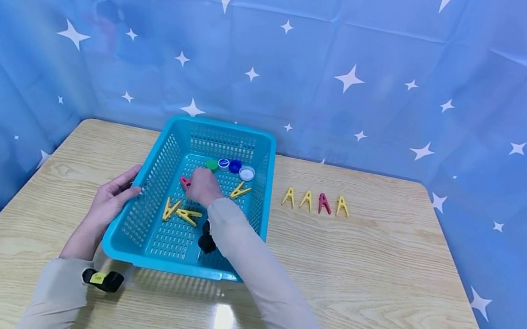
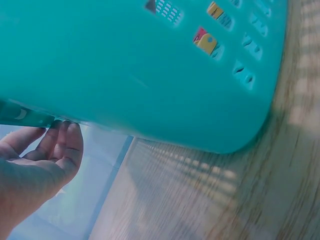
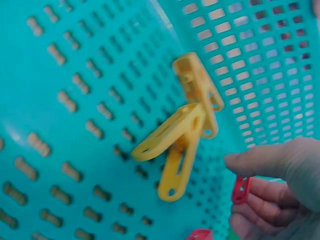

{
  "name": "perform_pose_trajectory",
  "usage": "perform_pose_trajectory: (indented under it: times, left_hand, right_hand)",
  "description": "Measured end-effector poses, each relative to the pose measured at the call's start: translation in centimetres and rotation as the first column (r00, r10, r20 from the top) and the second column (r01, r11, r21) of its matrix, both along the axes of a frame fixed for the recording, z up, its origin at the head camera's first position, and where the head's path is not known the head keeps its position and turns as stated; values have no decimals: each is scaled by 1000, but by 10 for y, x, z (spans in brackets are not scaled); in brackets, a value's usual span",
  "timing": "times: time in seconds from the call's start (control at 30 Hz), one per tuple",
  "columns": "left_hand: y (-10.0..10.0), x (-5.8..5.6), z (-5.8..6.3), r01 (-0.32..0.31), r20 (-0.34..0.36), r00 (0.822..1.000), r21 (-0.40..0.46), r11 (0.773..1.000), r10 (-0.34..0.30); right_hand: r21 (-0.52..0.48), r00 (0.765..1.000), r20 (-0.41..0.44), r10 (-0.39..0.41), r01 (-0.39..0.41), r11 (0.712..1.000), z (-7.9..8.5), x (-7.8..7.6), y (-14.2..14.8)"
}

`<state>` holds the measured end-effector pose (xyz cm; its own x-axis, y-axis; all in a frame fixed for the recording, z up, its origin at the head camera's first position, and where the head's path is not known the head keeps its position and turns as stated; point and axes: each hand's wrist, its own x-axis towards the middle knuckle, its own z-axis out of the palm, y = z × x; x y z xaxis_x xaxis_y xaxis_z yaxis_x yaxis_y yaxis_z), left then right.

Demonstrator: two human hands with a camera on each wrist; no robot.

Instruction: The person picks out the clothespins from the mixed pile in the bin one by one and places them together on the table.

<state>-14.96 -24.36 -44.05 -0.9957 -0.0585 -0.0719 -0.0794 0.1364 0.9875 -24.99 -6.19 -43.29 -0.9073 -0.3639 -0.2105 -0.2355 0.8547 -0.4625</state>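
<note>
My left hand (image 1: 110, 202) grips the left rim of a blue-green plastic basket (image 1: 267, 188); in the left wrist view its fingers (image 2: 74, 145) curl under the rim. Inside the basket, my right hand (image 1: 205, 186) pinches a red clothespin (image 3: 242, 190) between thumb and fingers, its body partly hidden by them. Another red piece (image 3: 200, 234) shows at the bottom edge of the right wrist view. Two yellow clothespins, one left (image 1: 170, 210) and one right (image 1: 188, 217), lie close together nearer the front, and a third yellow clothespin (image 1: 240, 191) lies right of the hand.
Toward the basket's back are a green cap (image 1: 211, 165), a white-and-blue cap (image 1: 223, 163), a blue cap (image 1: 235, 166) and a white cap (image 1: 246, 173). On the wooden table (image 1: 377, 302), right of the basket, yellow clothespins (image 1: 289, 196) and a red one (image 1: 324, 203) stand in a row.
</note>
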Motion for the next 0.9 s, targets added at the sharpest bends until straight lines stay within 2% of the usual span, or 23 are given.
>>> perform_pose_trajectory:
  times: [0.17, 0.4, 0.6, 0.9]
  left_hand:
    - [1, 0, 1, -7, 4, 1000, -12, 1000, 7]
    - [0, 1, 1, -3, 8, 1000, -4, 1000, 3]
    - [0, 1, 1, 5, 6, 1000, 3, 1000, -5]
    - [1, 1, 0, -4, -4, 1000, 35, 999, 4]
  right_hand:
    - [-75, 1000, -15, -4, 3, 997, 12, 1, 1]
    - [-207, 999, -41, -2, -7, 978, 36, 6, 10]
    - [-259, 997, -78, -20, -1, 966, 53, 9, 23]
    - [-278, 994, -93, -61, 32, 960, 74, 12, 43]
